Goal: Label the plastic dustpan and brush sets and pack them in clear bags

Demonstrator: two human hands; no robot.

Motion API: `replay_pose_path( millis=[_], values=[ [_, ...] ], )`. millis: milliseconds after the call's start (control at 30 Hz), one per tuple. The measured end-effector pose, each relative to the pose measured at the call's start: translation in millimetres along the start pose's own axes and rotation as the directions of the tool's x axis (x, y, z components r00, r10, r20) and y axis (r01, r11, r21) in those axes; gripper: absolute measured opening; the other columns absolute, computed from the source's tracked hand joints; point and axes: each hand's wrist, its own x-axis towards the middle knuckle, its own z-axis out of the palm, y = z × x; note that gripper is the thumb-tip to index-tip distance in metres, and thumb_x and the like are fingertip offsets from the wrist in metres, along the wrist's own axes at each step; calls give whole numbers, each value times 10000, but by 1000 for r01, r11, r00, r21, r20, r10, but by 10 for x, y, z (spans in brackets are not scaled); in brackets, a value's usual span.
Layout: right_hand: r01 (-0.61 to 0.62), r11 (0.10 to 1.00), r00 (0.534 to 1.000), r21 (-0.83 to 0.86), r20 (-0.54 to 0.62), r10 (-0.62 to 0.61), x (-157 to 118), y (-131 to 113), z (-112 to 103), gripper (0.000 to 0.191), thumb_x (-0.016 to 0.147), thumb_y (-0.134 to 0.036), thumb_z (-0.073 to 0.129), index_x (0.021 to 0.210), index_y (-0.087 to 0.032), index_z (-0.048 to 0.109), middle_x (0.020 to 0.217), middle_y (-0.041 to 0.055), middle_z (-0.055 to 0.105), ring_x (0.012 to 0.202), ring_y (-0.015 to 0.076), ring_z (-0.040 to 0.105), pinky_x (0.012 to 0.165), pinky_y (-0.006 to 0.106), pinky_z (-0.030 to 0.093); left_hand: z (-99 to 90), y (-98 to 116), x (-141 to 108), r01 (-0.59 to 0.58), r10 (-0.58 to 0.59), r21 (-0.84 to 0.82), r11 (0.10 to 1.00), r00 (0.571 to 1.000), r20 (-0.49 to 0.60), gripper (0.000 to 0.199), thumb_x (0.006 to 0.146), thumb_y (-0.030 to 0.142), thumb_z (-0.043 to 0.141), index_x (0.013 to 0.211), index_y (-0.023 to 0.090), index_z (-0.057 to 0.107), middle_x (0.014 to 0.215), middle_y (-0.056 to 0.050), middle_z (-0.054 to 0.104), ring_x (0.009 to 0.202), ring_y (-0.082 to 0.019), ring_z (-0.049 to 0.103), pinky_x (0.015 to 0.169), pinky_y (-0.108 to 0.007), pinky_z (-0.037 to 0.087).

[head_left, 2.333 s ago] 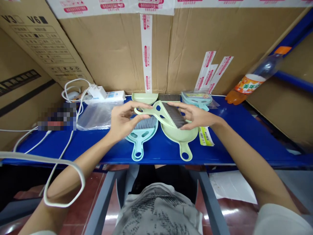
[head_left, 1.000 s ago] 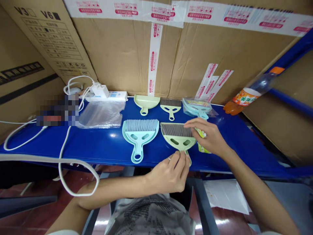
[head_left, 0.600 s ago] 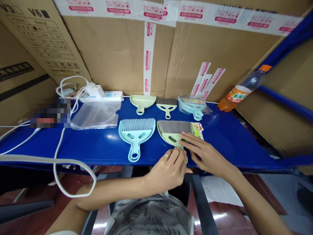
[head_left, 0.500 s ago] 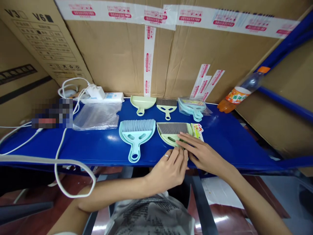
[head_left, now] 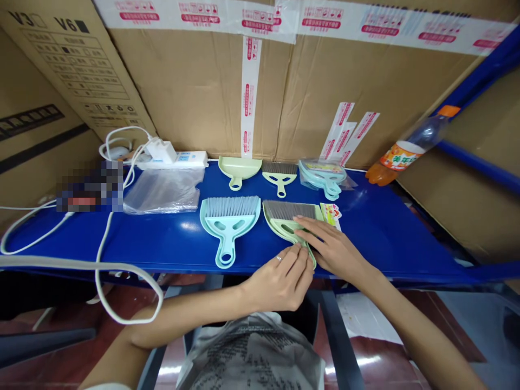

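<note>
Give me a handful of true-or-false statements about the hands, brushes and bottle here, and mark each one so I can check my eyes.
1. The left hand is at the handle end of the nearer green brush. True.
2. The right hand rests on the bottle. False: the right hand is on the nearer green brush.
3. The unwrapped blue brush lies in a blue dustpan. True.
4. The far green brush lies inside the far green dustpan. False: the far green brush lies beside the far green dustpan.
5. The bottle has an orange cap. True.
</note>
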Motion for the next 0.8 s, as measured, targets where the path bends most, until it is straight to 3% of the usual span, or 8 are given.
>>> replay_pose_path(
  millis=[133,400,567,800],
  values=[
    [54,999,998,0,26,-54,5,10,88,476,1019,-47,536,1443,-163,720,1495,178,707,1442,339,652,1193,555,582,-18,2,-65,-3,3,-27,1000,1000,3,295,1039,178,655,1220,-41,733,1138,-236,818,1086,-319,810,972,-426,664],
    [-93,963,993,254,98,70,31,18,163,517,1040,-91,545,1517,-238,681,1579,90,652,1554,333,532,1309,602,460,-63,-97,-113,-60,63,-24,998,990,129,271,1081,144,589,1254,-14,725,1186,-228,805,1183,-319,779,1022,-450,637],
    [-35,971,995,237,95,13,11,49,192,466,1072,-116,506,1505,-158,674,1578,154,640,1546,349,535,1288,578,495,-48,-126,-102,-112,109,12,994,986,123,232,1086,169,590,1138,36,774,1063,-154,825,1097,-290,793,1007,-417,637],
    [-95,949,993,300,94,69,27,-6,179,514,1024,-56,541,1480,-234,698,1562,90,672,1543,343,546,1272,592,506,-33,-94,-112,-58,59,-13,998,995,82,197,1066,162,618,1100,53,778,1033,-137,829,1085,-278,789,1021,-413,632]
  ],
)
